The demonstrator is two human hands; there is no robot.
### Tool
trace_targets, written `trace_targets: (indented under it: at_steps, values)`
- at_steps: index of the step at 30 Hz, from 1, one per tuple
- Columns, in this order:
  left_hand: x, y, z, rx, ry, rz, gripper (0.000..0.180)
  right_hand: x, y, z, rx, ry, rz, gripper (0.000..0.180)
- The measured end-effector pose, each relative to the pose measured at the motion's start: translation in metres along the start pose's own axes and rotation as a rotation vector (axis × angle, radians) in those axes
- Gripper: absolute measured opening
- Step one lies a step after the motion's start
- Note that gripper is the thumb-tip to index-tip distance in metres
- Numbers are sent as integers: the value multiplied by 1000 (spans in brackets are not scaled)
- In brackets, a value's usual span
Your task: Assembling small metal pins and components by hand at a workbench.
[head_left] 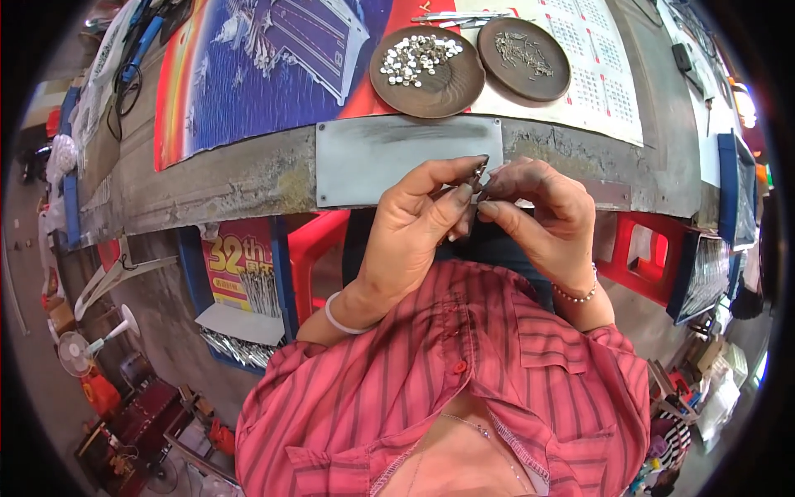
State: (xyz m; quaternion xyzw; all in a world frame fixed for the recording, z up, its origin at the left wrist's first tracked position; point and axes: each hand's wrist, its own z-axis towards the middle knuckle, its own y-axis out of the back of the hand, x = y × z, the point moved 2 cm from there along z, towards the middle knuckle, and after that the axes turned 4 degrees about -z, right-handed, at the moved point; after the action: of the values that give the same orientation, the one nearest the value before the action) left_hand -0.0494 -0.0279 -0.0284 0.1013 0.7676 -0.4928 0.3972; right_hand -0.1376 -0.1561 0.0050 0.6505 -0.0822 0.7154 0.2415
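The left hand (418, 211) had its grip pinched nearly shut, thumb against forefinger, on a small metal part (478, 175). The part was above the counter (248, 178) near its front edge, seen against the right end of a grey metal sheet (364, 174) that lay flat there. The right hand (548, 203) was just beside the left, its thumb and fingertips drawn close together at the part's lower end. Its grip was narrow, but whether it had hold of the part or of a separate small piece could not be told, as the fingers hid the spot.

Beyond the sheet, two round brown dishes stood side by side. The left dish (451, 87) held a heap of small silvery discs (420, 56), mostly toward its far left side; the right dish (548, 88) held thin metal pins (523, 55). Behind them lay some slim metal tools (464, 18). Under the left dish was a blue and red poster (273, 103); a printed calendar (596, 74) spread to the right.

Below the counter, a blue-sided box (289, 290) at the left contained many metal pieces (236, 348). A red stool (310, 253) showed beside it, and a white fan (76, 354) stood farther off, at the lower left.
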Motion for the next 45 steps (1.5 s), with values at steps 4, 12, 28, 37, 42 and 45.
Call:
trace_targets:
  at_steps: [4, 12, 28, 37, 42, 45]
  values:
    - [5, -5, -3, -2, 9, -15, 28, -3, 2, -1, -8, 168, -111, 13]
    - [9, -5, -3, 116, -107, 33, 28, -10, 7, 2, -38, 256, -184, 13]
    - [12, -11, -3, 15, -568, 351, 33, -15, -23, 0, -255, 129, 255, 11]
    - [4, -9, -13, 37, -421, 122, 30, -5, -25, 11, -261, 370, -107, 15]
    - [9, -3, -13, 53, -440, 178, 29, -5, -31, 12, -256, 376, -366, 24]
    - [7, 2, -14, 72, -467, 221, 28, -6, -36, 9, -113, 434, -502, 32]
